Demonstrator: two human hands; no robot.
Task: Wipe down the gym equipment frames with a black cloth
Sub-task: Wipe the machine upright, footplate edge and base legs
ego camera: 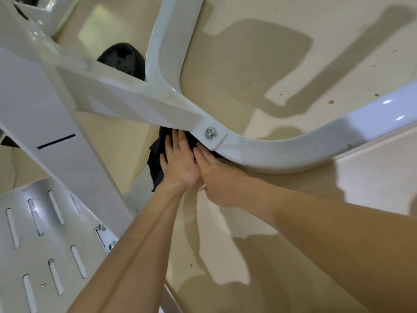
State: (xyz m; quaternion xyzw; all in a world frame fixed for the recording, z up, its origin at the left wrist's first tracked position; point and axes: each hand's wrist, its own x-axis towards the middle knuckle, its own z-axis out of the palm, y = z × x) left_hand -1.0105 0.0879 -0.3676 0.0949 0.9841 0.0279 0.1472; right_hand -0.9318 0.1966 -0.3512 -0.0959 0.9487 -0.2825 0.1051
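Observation:
A white gym machine frame (270, 152) curves across the middle of the view, joined by a bolted plate (211, 133). Just below that joint a black cloth (156, 159) lies against the frame's underside and the floor. My left hand (180, 163) presses flat on the cloth with straight fingers pointing up at the joint. My right hand (216, 175) lies beside it, fingers straight, tips on the cloth under the curved tube. Most of the cloth is hidden beneath both hands.
A broad white upright (45, 123) slants across the left. A slotted metal footplate (45, 233) fills the lower left. A black rounded part (123, 57) shows behind the upper tube (162, 48). Beige floor (316, 53) spreads to the right.

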